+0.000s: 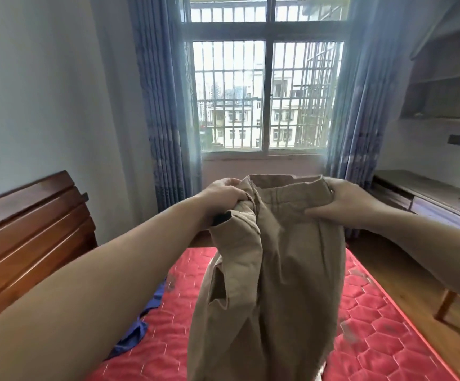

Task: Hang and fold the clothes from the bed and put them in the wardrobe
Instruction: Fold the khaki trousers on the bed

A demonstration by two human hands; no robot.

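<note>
A pair of khaki trousers (278, 270) hangs in the air above the bed, waistband up, legs falling toward the red quilted mattress (374, 325). My left hand (223, 195) grips the left end of the waistband with bunched cloth in its fingers. My right hand (344, 200) holds the right end, thumb in front of the cloth. A blue garment (143, 323) lies on the mattress at the left, partly hidden by my left forearm.
A wooden headboard (28, 237) stands at the left. A barred window (267, 97) with blue curtains (162, 119) is straight ahead. A wooden desk (429, 196) and wall shelves (449, 78) stand at the right, with wooden floor beside the bed.
</note>
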